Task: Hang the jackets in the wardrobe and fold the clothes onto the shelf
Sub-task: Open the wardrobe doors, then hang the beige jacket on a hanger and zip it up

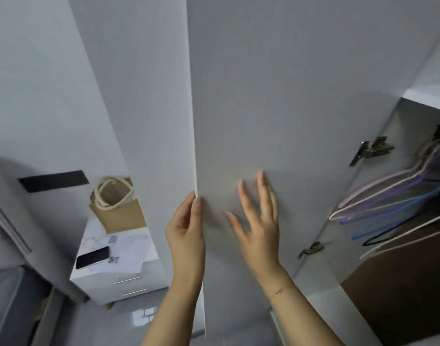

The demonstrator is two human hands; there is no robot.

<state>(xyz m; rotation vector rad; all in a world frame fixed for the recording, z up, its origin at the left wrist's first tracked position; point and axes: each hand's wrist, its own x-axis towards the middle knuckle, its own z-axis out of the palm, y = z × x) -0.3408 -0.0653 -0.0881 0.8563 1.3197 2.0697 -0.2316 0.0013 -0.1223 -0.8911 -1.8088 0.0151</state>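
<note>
Left hand pinching wardrobe door edge, right hand spread flat, hangers behind

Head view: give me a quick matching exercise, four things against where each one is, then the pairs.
Things:
1. left hand
2. right hand
3. phone
4. hangers

Places:
A. lying on the white drawer unit
B. gripping the wardrobe door edge
C. inside the wardrobe, right
D. flat on the door's face, fingers spread

Pairs: 1-B, 2-D, 3-A, 4-C
</note>
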